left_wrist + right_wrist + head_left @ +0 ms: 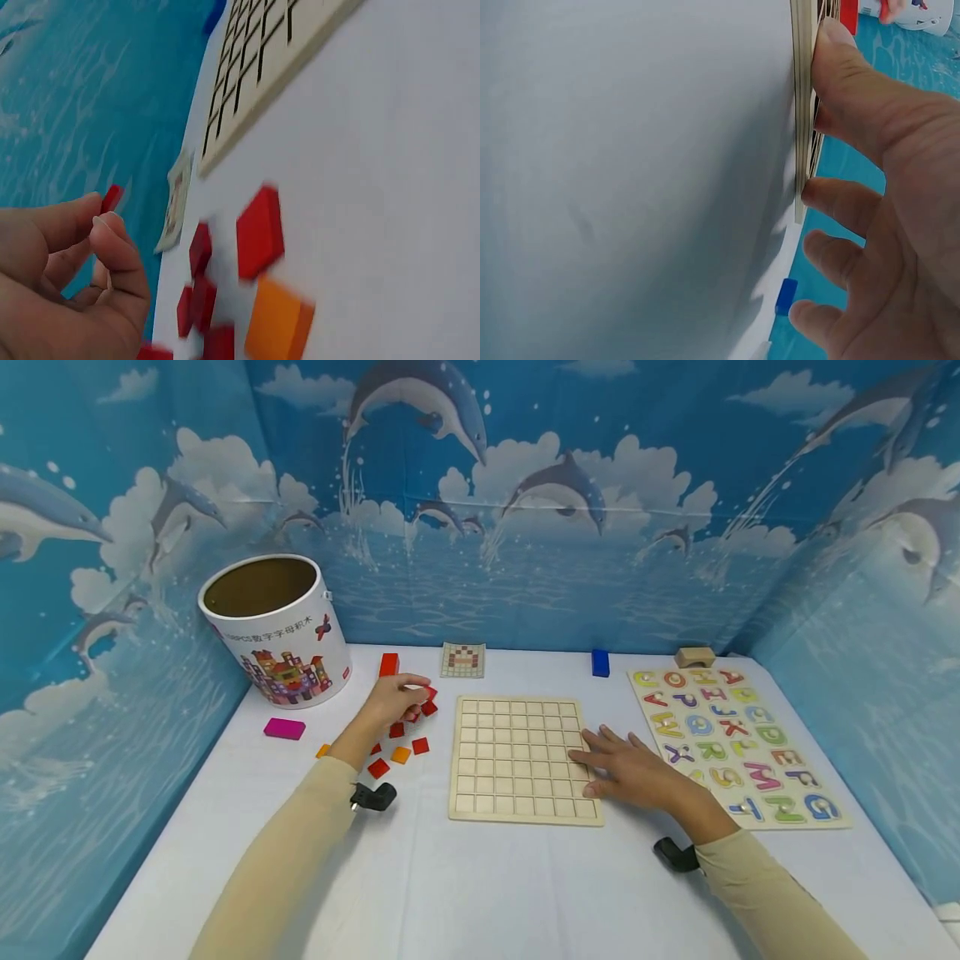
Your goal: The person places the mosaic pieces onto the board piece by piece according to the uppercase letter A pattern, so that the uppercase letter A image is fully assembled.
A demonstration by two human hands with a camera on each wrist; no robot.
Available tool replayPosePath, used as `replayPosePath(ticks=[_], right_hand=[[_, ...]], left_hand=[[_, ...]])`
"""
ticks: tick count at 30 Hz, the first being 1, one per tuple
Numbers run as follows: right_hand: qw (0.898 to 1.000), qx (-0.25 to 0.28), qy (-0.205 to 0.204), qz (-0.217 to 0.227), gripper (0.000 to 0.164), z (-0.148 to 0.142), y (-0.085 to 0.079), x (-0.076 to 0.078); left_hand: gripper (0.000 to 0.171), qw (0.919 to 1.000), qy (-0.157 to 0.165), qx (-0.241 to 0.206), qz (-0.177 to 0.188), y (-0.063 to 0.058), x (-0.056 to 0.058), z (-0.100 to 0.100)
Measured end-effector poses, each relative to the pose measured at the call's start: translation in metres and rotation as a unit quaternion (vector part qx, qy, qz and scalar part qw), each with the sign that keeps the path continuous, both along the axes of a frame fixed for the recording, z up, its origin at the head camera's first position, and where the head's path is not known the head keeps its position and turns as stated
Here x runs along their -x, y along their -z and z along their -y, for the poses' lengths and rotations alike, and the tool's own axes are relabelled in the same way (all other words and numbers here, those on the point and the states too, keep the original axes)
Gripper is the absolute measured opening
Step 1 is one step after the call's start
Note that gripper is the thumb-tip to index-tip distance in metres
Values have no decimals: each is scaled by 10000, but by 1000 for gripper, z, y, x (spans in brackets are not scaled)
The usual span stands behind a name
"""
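Between thumb and forefinger, my left hand (395, 700) pinches a small red square tile (112, 198), lifted off the table. Below that hand lie several loose red tiles (260, 232) and an orange tile (279, 321). My right hand (626, 770) rests on the right edge of a wooden grid board (517, 760), fingers spread and thumb touching its rim. In the head view the board's visible squares hold no tiles. A small card with a pixel pattern (462, 660) lies behind the board.
A white printed bucket (281, 643) stands at the back left, near a magenta block (284, 728) and a red block (388, 665). To the right lies an alphabet puzzle board (738, 752), with a wooden block (695, 657) behind it. A blue block (600, 663) lies at the back.
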State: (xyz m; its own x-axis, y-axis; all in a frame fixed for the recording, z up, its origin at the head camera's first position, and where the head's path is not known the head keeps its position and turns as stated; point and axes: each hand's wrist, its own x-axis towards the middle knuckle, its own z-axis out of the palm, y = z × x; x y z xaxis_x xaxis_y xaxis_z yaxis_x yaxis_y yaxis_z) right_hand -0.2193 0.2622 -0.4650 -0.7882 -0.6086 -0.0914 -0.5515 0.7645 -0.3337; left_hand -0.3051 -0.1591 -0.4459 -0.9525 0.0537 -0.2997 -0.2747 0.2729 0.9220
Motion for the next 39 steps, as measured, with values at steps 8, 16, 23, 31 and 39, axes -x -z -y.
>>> replayPosePath(ticks=[8,16,23,31,39], right_hand=[[9999,8,128,38,62,4,2,-1],[9998,-165,80,35,63,5,4,0],[9997,-245,-6,-1,62,6,0,1],[9988,-490,-27,-29,62,11,-6,2],[9994,-342,10,25,63,10,-6,0]], left_hand=[[38,9977,540,-365,-198,13,8,-92],[29,9923,568,774,-787,27,13,-134],[28,9675,976,1952,-1274,29,18,-142],[33,9592,1069,2220,-1390,26,15,-146],[38,9827,1044,1140,-1016,16,10,-126]])
